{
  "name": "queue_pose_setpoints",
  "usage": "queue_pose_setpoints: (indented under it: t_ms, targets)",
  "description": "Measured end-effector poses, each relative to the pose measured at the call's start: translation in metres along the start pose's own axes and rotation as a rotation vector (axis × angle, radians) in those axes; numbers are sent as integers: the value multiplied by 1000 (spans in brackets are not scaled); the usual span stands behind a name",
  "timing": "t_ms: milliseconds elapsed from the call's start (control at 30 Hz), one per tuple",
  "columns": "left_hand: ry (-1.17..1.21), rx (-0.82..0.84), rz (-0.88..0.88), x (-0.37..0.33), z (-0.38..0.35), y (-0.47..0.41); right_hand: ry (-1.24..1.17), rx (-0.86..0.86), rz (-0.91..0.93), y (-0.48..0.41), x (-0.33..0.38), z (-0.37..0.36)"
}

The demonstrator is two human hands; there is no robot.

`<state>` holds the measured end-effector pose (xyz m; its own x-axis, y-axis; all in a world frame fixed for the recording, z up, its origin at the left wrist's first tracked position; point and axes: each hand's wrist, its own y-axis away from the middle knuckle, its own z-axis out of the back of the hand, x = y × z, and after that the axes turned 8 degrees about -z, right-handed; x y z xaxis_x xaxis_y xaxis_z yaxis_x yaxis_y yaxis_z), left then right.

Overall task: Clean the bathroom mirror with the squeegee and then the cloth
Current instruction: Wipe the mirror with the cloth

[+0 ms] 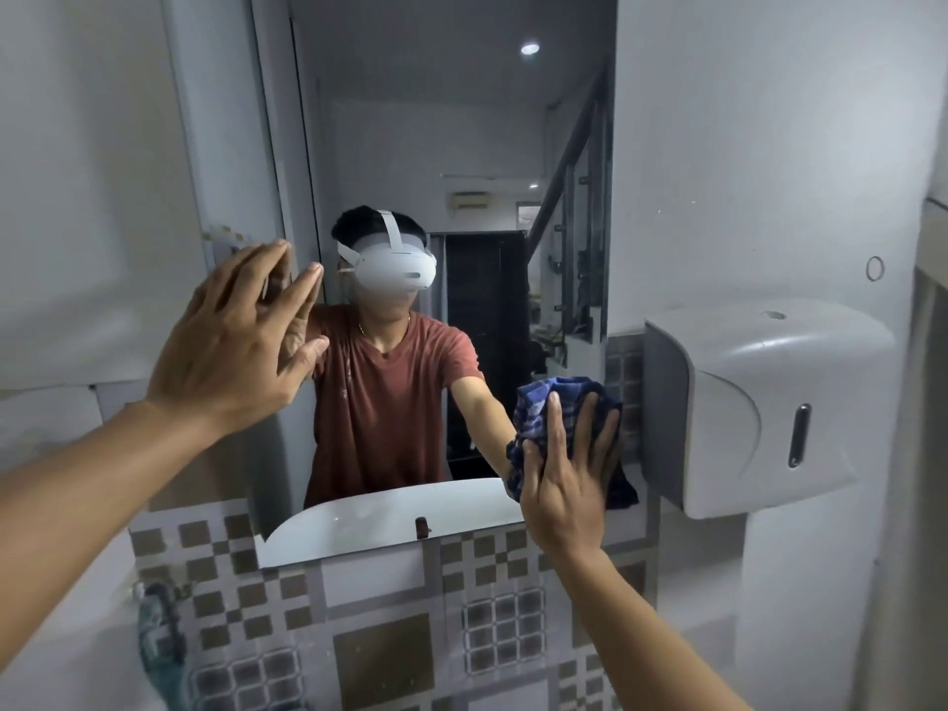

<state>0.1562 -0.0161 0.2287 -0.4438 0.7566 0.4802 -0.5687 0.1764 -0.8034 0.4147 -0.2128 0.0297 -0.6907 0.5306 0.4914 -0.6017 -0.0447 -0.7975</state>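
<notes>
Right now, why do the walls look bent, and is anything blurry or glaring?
Head view: the wide lens bows the edges of the wall; light is dim, with one ceiling lamp glaring in the mirror; the lower left corner is soft; left hand, right hand and cloth are sharp.

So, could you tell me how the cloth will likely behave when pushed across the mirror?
Probably floppy: the cloth bunches in folds under the right hand. Likely light, since that flat hand alone pins it to the mirror. Its hanging corner may trail.
</notes>
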Motion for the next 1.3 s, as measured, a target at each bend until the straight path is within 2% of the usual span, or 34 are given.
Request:
queue_pose_setpoints:
  t_ms: [467, 667, 867, 1100, 1300]
  targets:
    - [-25, -6, 1, 2, -4, 2, -19, 41, 37, 42, 30, -18]
    - [-5, -11, 8, 2, -2, 2, -17, -19, 246, 41, 74, -23]
    - [-15, -31, -8, 16, 6, 2, -23, -60, 314, 32, 117, -25]
    - [33, -39, 25, 19, 9, 3, -45, -40, 584, 36, 165, -30]
    - [34, -5, 22, 18, 7, 5, 24, 93, 857, 58, 183, -35]
